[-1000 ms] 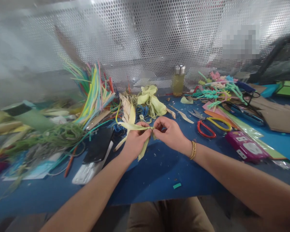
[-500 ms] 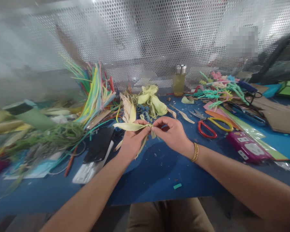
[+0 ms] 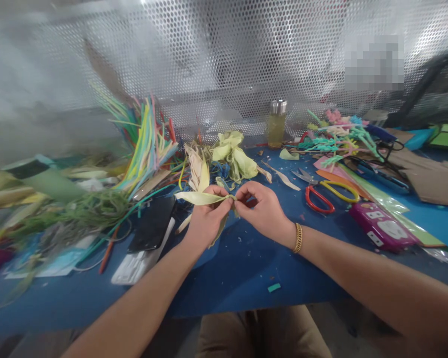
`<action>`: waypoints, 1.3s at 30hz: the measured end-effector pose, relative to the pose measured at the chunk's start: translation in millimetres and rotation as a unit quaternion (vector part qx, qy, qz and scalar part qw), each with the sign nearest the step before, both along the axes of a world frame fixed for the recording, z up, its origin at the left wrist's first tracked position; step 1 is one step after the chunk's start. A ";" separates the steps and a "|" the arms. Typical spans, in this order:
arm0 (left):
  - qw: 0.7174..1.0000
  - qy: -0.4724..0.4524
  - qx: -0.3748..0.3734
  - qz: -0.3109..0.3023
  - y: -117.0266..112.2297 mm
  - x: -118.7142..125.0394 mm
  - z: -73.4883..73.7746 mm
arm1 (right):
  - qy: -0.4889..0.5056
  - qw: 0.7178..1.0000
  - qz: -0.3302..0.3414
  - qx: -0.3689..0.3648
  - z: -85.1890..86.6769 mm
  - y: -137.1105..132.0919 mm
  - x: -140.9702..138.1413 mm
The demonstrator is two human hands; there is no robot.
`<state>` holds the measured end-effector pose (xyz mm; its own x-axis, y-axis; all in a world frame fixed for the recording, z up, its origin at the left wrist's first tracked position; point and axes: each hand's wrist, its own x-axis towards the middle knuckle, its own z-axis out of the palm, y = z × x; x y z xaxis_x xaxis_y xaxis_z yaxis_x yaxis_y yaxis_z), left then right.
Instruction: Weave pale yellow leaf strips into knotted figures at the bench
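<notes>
Pale green strips of what looks like corn husk (image 3: 198,198) run between my hands, over the middle of the blue table. My left hand (image 3: 208,215) is closed, pinching the husk, with a broad end sticking out to the left and another strip hanging below. The fingertips of my right hand (image 3: 262,208) pinch the narrow, twisted part right beside the left thumb. Just beyond the hands lies a heap of loose pale green husks (image 3: 235,156), with drier, beige husks (image 3: 196,166) to its left.
To the right lie scissors (image 3: 319,199) with red and yellow handles and a purple box-shaped item (image 3: 383,226). A phone (image 3: 153,223) and coloured strips (image 3: 144,144) sit left. Behind stand a bottle (image 3: 276,124) and a perforated metal screen (image 3: 246,59).
My right hand has shifted slightly to the left and closer to my left hand. Both hands keep their pinch on the husk.
</notes>
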<state>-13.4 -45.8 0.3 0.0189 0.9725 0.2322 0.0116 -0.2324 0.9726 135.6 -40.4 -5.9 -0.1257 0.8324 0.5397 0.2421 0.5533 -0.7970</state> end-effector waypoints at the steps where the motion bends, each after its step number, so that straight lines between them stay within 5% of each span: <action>1: 1.000 0.013 0.007 0.007 0.2 -0.6 0.2 | 0.000 1.000 0.001 0.006 -0.6 -0.5 0.0; 7: 0.995 0.067 0.059 0.046 -1.4 -2.5 1.1 | -0.026 0.998 0.016 0.051 -1.3 0.1 1.8; 13: 1.000 0.026 0.009 0.001 -3.2 -4.1 -1.2 | -0.057 0.994 0.034 0.089 4.5 -1.9 6.5; 20: 0.997 0.048 0.048 -0.036 2.0 -12.8 -0.9 | 0.011 0.999 0.033 0.011 5.7 -2.6 6.4; 25: 0.995 0.065 0.062 -0.043 6.2 -15.7 -4.3 | -0.026 0.998 0.048 0.009 6.2 3.0 10.0; 33: 0.995 0.091 -0.009 -0.044 8.7 -17.2 2.8 | -0.112 0.988 0.098 0.031 15.3 10.2 21.8; 39: 0.983 0.038 -0.121 -0.129 5.0 -15.5 0.8 | -0.092 0.995 0.023 0.031 11.9 20.0 23.0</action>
